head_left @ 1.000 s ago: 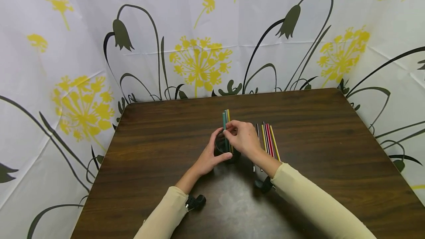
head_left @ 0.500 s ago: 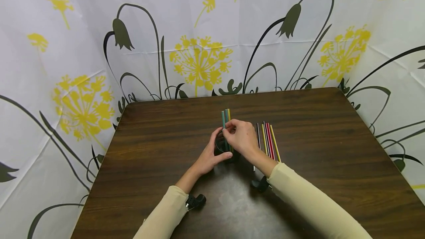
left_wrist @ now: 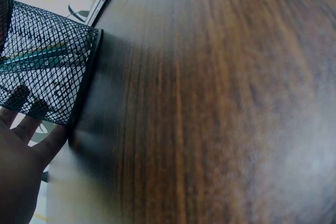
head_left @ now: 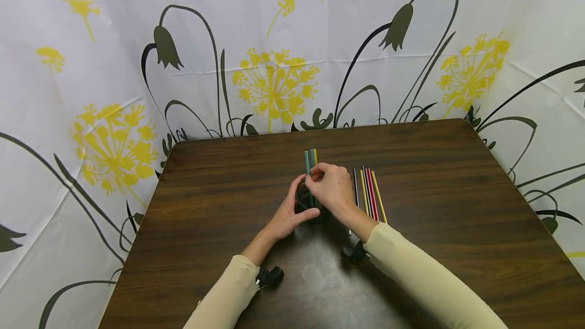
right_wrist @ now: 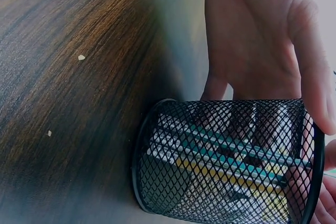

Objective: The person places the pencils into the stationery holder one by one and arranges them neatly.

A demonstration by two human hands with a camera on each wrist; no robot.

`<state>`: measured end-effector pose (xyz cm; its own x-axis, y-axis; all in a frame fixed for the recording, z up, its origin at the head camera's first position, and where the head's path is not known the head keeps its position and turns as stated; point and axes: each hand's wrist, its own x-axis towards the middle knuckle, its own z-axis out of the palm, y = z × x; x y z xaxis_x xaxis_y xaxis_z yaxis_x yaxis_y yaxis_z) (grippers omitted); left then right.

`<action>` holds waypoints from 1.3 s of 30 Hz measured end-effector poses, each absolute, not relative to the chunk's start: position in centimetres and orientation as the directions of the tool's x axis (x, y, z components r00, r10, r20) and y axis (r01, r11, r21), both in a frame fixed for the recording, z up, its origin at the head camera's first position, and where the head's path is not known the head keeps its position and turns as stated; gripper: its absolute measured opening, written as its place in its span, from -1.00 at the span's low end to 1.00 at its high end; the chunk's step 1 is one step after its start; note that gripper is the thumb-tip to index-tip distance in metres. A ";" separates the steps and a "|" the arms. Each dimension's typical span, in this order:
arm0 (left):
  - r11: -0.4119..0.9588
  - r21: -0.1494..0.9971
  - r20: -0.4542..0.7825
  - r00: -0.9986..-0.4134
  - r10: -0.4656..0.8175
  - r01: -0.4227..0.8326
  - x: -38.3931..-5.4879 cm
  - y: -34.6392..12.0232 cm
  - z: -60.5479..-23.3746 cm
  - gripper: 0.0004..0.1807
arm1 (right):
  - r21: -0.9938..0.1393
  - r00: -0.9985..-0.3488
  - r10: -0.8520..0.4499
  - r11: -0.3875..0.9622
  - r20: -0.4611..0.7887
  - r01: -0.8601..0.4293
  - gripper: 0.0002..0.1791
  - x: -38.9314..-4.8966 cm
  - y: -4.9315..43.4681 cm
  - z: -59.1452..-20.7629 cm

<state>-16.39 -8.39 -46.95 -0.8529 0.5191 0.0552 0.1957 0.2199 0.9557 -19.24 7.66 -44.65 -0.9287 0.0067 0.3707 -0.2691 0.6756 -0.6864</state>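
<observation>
A black wire-mesh pencil cup [right_wrist: 226, 161] stands upright on the table. My left hand [head_left: 284, 217] grips it from the left, with the thumb on the near side and the fingers around the far side. Above the rim, my right hand [head_left: 335, 191] pinches a teal pencil [head_left: 306, 159] between thumb and fingertips. The pencil's lower part is inside the cup. Another teal pencil and a yellow pencil [head_left: 315, 155] stand beside it in the cup. Through the mesh in the left wrist view, teal pencils [left_wrist: 39, 60] show.
Right of the cup, a loose row of pencils [head_left: 370, 192] in yellow, red and black lies on the dark wood table [head_left: 434, 192], partly hidden by the right forearm. A white floral curtain [head_left: 274, 24] hangs behind the table. Each wrist wears a black camera [head_left: 269, 277].
My right hand has shifted slightly left, and the pinched teal pencil's top has moved a little left with it. The left hand stays on the cup.
</observation>
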 end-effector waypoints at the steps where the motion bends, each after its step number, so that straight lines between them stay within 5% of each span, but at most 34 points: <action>1: 0.219 0.956 0.057 -0.853 0.519 0.196 -16.4 -8.4 -46.9 -0.10 | -0.688 -0.928 0.010 0.675 0.372 -0.269 -0.94 -19.3 7.7 -44.6; 27: 0.232 0.955 0.041 -0.860 0.508 0.183 -16.4 -8.4 -47.0 -0.10 | -0.711 -0.924 -0.035 0.628 0.380 -0.316 -0.96 -19.5 8.1 -44.5; 39: 0.201 0.961 0.062 -0.854 0.516 0.192 -16.5 -8.4 -47.0 -0.08 | -0.868 -0.970 0.006 0.447 0.243 -0.215 -0.92 -20.9 12.8 -43.4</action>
<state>-16.45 -8.41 -47.01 -0.8541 0.5163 0.0624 0.1917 0.2009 0.9607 -20.92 12.82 -43.40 -0.9699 0.0063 0.2433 -0.2149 0.4472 -0.8683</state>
